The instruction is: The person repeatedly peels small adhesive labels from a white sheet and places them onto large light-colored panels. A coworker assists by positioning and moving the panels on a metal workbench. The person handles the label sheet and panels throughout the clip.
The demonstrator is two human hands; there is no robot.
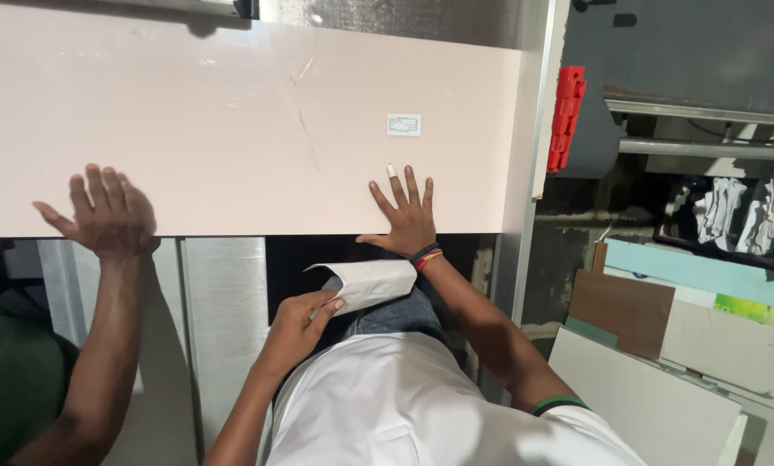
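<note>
A large pale pink panel point(232, 121) lies flat across the upper view, its near edge over a metal table point(223, 302). Offcut boards point(654, 362) are stacked at the right, with a red plastic block point(566, 116) on the upright rail above them. A co-worker's hand point(102, 211) presses spread on the panel's near left edge. The right hand point(407, 216) lies flat on the panel near its right end, fingers spread, a bracelet at the wrist. The left hand point(301, 318) pinches a curled paper sheet point(365, 283) just below the panel's edge. A small white label point(403, 124) sits on the panel above the right hand.
</note>
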